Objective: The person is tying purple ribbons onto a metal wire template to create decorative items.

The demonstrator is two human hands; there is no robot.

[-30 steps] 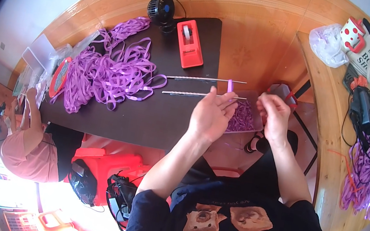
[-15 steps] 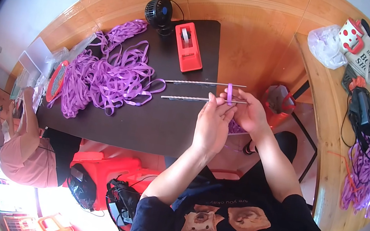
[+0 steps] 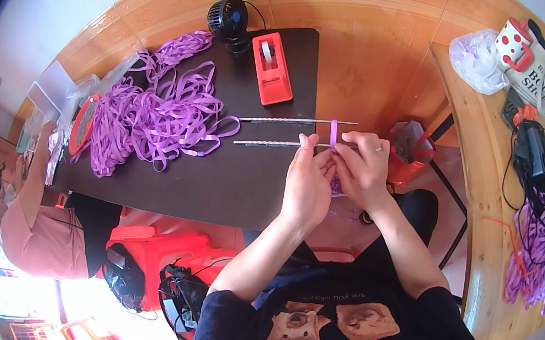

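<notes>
Two thin metal rods, the far rod (image 3: 295, 120) and the near rod (image 3: 266, 144), stick out past the table's right edge. A purple ribbon (image 3: 334, 133) is looped around them close to their free ends. My right hand (image 3: 365, 170) pinches the ribbon beside the near rod, a ring on one finger. Just to its left, my left hand (image 3: 307, 187) is palm up under the near rod, thumb raised and fingers loosely bent, their tips by my right fingertips. What lies behind those fingertips is hidden. A large heap of purple ribbon (image 3: 160, 108) lies on the dark table (image 3: 211, 189).
A red tape dispenser (image 3: 273, 80) and a small black fan (image 3: 229, 17) stand at the back. On the right, a wooden table (image 3: 468, 145) bears a dotted mug (image 3: 512, 44), cables and more ribbon. A red bag (image 3: 408, 153) sits between the tables. Another person (image 3: 45, 233) works at far left.
My right hand has turned over and its fingers have come in from above onto the ribbon by the near rod. My left hand has barely moved.
</notes>
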